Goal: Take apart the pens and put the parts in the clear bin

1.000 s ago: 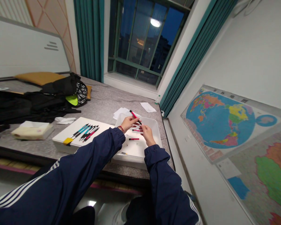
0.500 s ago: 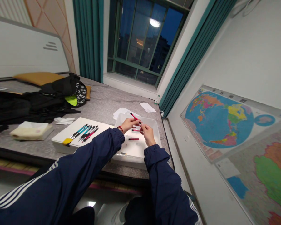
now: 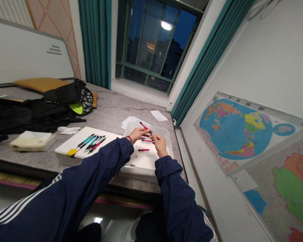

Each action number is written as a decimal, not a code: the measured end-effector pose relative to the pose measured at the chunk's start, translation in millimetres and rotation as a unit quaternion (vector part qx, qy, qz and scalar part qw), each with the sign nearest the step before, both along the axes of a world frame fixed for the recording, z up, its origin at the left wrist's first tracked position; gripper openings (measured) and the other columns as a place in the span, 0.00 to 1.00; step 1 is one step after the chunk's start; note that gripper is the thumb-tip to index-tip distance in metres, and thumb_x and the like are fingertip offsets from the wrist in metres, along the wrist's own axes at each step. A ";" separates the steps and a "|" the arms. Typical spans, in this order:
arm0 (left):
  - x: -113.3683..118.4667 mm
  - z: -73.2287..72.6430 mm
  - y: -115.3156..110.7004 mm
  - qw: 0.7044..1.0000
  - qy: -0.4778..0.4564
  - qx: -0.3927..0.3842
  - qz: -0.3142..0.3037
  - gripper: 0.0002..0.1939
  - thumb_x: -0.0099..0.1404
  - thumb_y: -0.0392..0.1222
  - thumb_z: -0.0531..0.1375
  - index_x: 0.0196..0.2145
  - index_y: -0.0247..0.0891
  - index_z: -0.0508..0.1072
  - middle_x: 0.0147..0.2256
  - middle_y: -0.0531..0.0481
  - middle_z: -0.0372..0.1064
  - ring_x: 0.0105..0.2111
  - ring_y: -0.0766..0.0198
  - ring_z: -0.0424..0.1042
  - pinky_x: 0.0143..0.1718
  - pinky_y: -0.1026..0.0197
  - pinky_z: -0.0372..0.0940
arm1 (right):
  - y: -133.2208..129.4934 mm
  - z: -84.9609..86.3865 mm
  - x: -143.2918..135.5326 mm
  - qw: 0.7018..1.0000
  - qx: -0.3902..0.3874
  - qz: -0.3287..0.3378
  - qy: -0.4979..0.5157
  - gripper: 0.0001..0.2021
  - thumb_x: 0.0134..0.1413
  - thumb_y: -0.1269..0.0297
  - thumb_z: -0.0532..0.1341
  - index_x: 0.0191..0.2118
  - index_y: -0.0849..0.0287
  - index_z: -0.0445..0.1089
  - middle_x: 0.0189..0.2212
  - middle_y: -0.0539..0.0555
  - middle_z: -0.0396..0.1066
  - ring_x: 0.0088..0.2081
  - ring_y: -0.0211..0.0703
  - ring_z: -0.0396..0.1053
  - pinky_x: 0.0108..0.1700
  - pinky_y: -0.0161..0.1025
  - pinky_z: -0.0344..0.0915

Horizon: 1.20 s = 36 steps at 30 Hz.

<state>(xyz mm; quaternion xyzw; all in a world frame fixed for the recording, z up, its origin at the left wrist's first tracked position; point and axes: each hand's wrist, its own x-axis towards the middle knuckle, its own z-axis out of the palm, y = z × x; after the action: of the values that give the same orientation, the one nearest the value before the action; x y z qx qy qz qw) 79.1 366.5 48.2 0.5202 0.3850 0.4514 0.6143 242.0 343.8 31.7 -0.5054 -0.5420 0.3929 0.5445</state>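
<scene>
Over a translucent white plastic bin (image 3: 169,139), both hands meet at a red pen (image 3: 143,125) with a dark tip. My left hand (image 3: 136,135) is closed around the pen's body, which points up and to the left. My right hand (image 3: 160,145) pinches at its lower end; the fingertips partly hide what they grip. Inside the bin lie red and black pen parts (image 3: 143,150) and some small pieces too tiny to name. Left of the bin, several assembled pens (image 3: 92,143) in blue, black and red lie side by side on a white box (image 3: 82,134).
White papers (image 3: 159,115) lie behind the bin, near a small bottle (image 3: 169,107) at the table's far corner. At the left are a tissue pack (image 3: 34,141), a crumpled tissue (image 3: 68,130) and a black bag (image 3: 35,112). A wall with maps (image 3: 237,127) stands at the right.
Almost nothing differs. Both hands stay on the red pen above the bin, with only a very slight shift of the fingers and the view.
</scene>
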 end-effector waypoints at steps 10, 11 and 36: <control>-0.1 3.1 -2.3 0.998 -0.023 -0.055 0.018 0.29 0.47 0.58 0.70 0.42 0.38 0.78 0.51 0.38 0.72 0.47 0.50 0.74 0.44 0.55 0.62 | 1.3 -8.8 2.6 0.998 -0.024 -0.001 -0.062 0.22 0.45 0.47 0.63 0.35 0.63 0.78 0.29 0.56 0.76 0.28 0.40 0.68 0.28 0.35 0.64; -0.2 2.7 -1.5 0.998 -0.038 -0.051 0.030 0.29 0.47 0.58 0.70 0.43 0.38 0.77 0.53 0.37 0.71 0.47 0.50 0.73 0.44 0.55 0.62 | 1.8 -10.8 2.4 0.997 -0.025 0.008 -0.075 0.21 0.45 0.49 0.64 0.35 0.63 0.78 0.29 0.56 0.76 0.29 0.41 0.68 0.29 0.35 0.64; 4.6 -13.8 8.3 0.996 0.045 0.077 0.007 0.21 0.45 0.54 0.71 0.29 0.32 0.79 0.29 0.43 0.77 0.30 0.57 0.74 0.39 0.52 0.68 | -6.0 -4.6 2.9 0.965 0.030 0.071 -0.249 0.09 0.52 0.62 0.64 0.25 0.57 0.78 0.24 0.51 0.77 0.28 0.42 0.70 0.35 0.36 0.60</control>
<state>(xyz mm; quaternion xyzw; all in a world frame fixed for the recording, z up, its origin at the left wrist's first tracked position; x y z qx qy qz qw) 83.7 374.8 34.4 0.5831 0.3796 0.4605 0.5512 244.9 337.7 27.2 -0.5312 -0.7065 0.2761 0.3775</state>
